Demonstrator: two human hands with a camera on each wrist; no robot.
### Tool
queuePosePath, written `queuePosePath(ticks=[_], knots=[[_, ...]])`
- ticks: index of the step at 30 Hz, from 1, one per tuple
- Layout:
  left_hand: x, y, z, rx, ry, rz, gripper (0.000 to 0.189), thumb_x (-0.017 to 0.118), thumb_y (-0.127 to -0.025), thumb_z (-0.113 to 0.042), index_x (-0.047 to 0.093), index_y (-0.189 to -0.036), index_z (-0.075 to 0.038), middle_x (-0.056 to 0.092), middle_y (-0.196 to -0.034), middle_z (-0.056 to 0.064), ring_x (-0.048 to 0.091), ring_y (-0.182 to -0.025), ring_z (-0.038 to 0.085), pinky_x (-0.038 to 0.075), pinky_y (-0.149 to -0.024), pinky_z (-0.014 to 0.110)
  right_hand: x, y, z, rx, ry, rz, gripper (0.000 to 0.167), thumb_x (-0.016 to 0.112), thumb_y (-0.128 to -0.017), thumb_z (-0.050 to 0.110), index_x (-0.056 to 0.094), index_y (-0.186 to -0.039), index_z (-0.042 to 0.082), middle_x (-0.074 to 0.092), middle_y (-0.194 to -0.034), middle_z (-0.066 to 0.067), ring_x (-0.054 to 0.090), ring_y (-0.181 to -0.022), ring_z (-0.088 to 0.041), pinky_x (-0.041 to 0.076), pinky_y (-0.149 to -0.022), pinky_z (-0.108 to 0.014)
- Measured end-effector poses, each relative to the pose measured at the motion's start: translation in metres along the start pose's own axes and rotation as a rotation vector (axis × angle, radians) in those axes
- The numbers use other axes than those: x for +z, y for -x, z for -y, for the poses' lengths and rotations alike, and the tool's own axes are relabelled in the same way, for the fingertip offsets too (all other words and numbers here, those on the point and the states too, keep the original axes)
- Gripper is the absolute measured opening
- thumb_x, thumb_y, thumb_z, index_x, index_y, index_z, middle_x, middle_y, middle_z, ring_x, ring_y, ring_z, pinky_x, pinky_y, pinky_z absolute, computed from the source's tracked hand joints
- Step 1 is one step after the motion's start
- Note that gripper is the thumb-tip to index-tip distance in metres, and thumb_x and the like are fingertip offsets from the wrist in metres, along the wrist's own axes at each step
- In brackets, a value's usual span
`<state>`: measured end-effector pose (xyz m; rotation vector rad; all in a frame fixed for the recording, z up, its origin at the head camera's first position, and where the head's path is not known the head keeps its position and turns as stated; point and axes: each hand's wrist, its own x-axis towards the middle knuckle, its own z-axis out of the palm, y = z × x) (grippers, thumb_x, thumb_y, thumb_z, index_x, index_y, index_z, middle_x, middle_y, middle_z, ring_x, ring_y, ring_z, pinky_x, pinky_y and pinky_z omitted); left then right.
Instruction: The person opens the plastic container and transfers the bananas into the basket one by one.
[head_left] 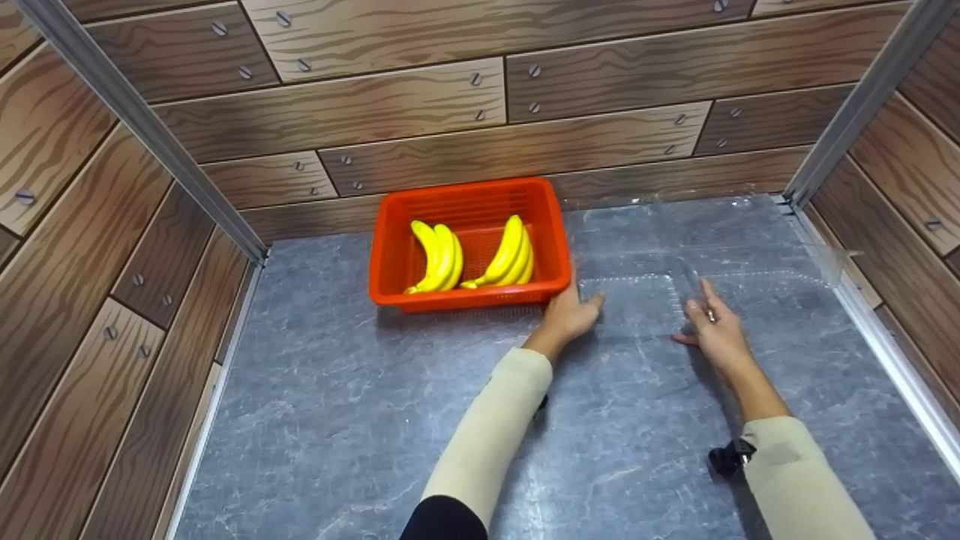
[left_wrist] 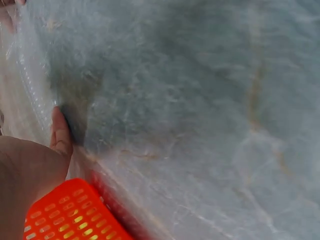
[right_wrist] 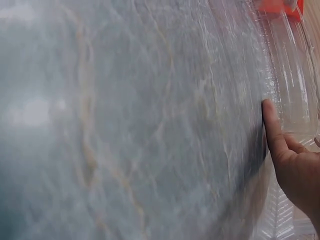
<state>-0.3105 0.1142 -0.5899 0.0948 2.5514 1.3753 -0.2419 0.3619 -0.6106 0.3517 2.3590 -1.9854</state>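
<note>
To the right of the red plastic basket (head_left: pixel 472 300) stands a clear plastic container (head_left: pixel 630 277) with a dotted-looking front edge. My left hand (head_left: pixel 570 313) is at the basket's front right corner, by the container's left side. Its thumb points out to the right, while the other fingers are mostly hidden. At the container's front right corner is my right hand (head_left: pixel 718 330), with one finger reaching forward and the thumb stretched left. In the right wrist view, the thumb (right_wrist: pixel 272 125) lies straight along the clear plastic.
Two bunches of yellow bananas, a left bunch (head_left: pixel 441 259) and a right bunch (head_left: pixel 510 259), lie in the basket. Another clear container (head_left: pixel 772 274) stands farther right. Wood-patterned walls (head_left: pixel 420 105) enclose the grey marbled table (head_left: pixel 337 405) at the back and sides.
</note>
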Motion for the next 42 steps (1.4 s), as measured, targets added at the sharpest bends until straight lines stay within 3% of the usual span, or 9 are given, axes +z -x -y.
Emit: queuePosePath(ticks=[6, 15, 19, 21, 23, 29, 31, 36, 42], knots=[[0.003, 0.003, 0.003, 0.031, 0.050, 0.005, 0.083, 0.065, -0.104, -0.037, 0.023, -0.172, -0.015, 0.036, -0.175, 0.010, 0.036, -0.162, 0.025, 0.029, -0.134, 0.038, 0.006, -0.005, 0.000, 0.043, -0.069, -0.085, 0.069, 0.043, -0.115, 0.032, 0.006, -0.173, 0.025, 0.023, -0.173, -0.025, 0.037, -0.158, -0.031, 0.062, -0.091, -0.021], [0.002, 0.010, 0.007, 0.029, 0.078, 0.038, 0.097, 0.074, -0.098, -0.049, 0.022, -0.172, -0.016, 0.033, -0.176, 0.010, 0.033, -0.164, 0.025, 0.028, -0.134, 0.039, 0.015, -0.006, 0.000, 0.079, -0.298, -0.182, 0.070, 0.046, -0.114, 0.024, 0.011, -0.173, 0.013, 0.025, -0.174, -0.021, 0.032, -0.161, -0.028, 0.061, -0.096, -0.022], [0.001, 0.014, 0.010, 0.030, 0.102, 0.043, 0.101, 0.075, -0.095, -0.057, 0.024, -0.171, -0.015, 0.037, -0.175, 0.011, 0.037, -0.162, 0.024, 0.031, -0.133, 0.039, 0.014, -0.003, -0.005, 0.070, -0.380, -0.216, 0.068, 0.050, -0.113, 0.024, 0.020, -0.170, 0.005, 0.053, -0.143, -0.005, 0.050, -0.137, -0.015, 0.061, -0.098, -0.023], [0.000, 0.015, 0.011, 0.034, 0.117, 0.044, 0.101, 0.075, -0.095, -0.058, 0.026, -0.171, -0.015, 0.038, -0.174, 0.011, 0.038, -0.161, 0.024, 0.032, -0.133, 0.039, 0.013, -0.001, -0.006, 0.058, -0.408, -0.226, 0.069, 0.053, -0.112, 0.025, 0.024, -0.168, 0.001, 0.056, -0.123, 0.005, 0.053, -0.122, -0.008, 0.062, -0.096, -0.022], [-0.001, 0.015, 0.013, 0.040, 0.128, 0.048, 0.100, 0.074, -0.095, -0.059, 0.027, -0.171, -0.014, 0.039, -0.174, 0.011, 0.039, -0.161, 0.024, 0.033, -0.132, 0.040, 0.013, 0.001, -0.006, 0.053, -0.424, -0.224, 0.070, 0.055, -0.111, 0.027, 0.024, -0.168, -0.001, 0.056, -0.117, 0.008, 0.055, -0.118, -0.006, 0.061, -0.096, -0.021], [-0.009, 0.016, 0.018, 0.051, 0.146, 0.071, 0.098, 0.072, -0.095, -0.063, 0.031, -0.170, -0.016, 0.040, -0.173, 0.009, 0.039, -0.160, 0.025, 0.035, -0.131, 0.043, 0.006, 0.009, -0.001, 0.071, -0.377, -0.155, 0.079, 0.054, -0.111, 0.036, 0.015, -0.171, 0.002, 0.046, -0.152, -0.006, 0.046, -0.147, -0.016, 0.058, -0.102, -0.019], [-0.013, 0.019, 0.021, 0.052, 0.131, 0.082, 0.098, 0.071, -0.095, -0.064, 0.032, -0.169, -0.015, 0.042, -0.172, 0.009, 0.040, -0.160, 0.025, 0.036, -0.131, 0.044, 0.003, 0.013, -0.001, 0.065, -0.351, -0.136, 0.080, 0.053, -0.111, 0.038, 0.014, -0.171, 0.002, 0.045, -0.154, -0.006, 0.044, -0.149, -0.016, 0.058, -0.102, -0.019], [-0.027, 0.030, 0.031, 0.077, 0.095, 0.130, 0.093, 0.072, -0.095, -0.062, 0.038, -0.166, -0.012, 0.048, -0.168, 0.010, 0.048, -0.155, 0.028, 0.040, -0.128, 0.045, -0.004, 0.026, -0.004, 0.028, -0.282, -0.098, 0.077, 0.054, -0.111, 0.035, 0.019, -0.168, -0.004, 0.061, -0.124, 0.020, 0.060, -0.122, 0.004, 0.061, -0.096, -0.021], [-0.049, 0.048, 0.056, 0.235, 0.059, 0.185, 0.073, 0.068, -0.103, -0.047, 0.048, -0.158, -0.005, 0.059, -0.157, 0.017, 0.059, -0.144, 0.032, 0.046, -0.123, 0.044, -0.011, 0.045, -0.008, -0.030, -0.119, -0.001, 0.071, 0.054, -0.112, 0.031, 0.028, -0.161, -0.012, 0.071, -0.107, 0.030, 0.069, -0.107, 0.008, 0.064, -0.090, -0.024]])
